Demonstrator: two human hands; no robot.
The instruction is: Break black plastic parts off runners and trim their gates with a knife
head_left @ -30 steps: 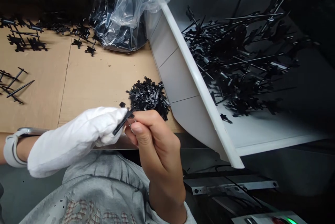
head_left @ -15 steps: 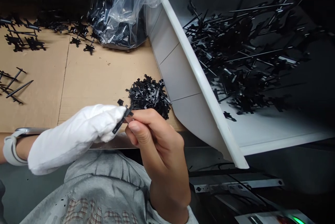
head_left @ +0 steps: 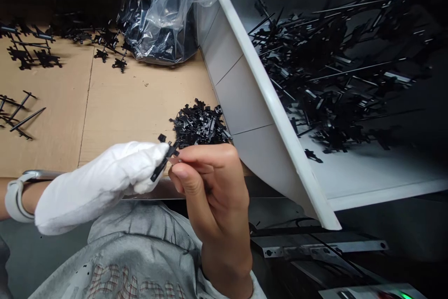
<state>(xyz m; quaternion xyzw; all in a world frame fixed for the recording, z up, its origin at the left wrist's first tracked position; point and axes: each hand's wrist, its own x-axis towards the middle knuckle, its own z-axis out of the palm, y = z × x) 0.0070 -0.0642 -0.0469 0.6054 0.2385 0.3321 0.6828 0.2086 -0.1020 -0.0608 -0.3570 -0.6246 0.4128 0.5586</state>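
My left hand [head_left: 101, 180], in a white glove, is closed round a thin black plastic sprue [head_left: 163, 163] that sticks out slantwise from its fingertips. My bare right hand [head_left: 208, 182] pinches the upper end of the same sprue with thumb and forefinger. Both hands hover over the near edge of the cardboard-covered table [head_left: 115, 103]. Just beyond my right hand lies a small heap of black plastic parts [head_left: 199, 126].
A white bin [head_left: 273, 112] full of tangled black sprues [head_left: 336, 66] stands on the right. A clear plastic bag [head_left: 168, 14] with black parts sits at the back. Loose sprues [head_left: 17, 112] lie at the left and far left. A metal bracket [head_left: 315, 247] lies below the bin.
The hands stay together on the sprue; my right hand has turned slightly, fingers curling more over the top. The view has drifted a little.
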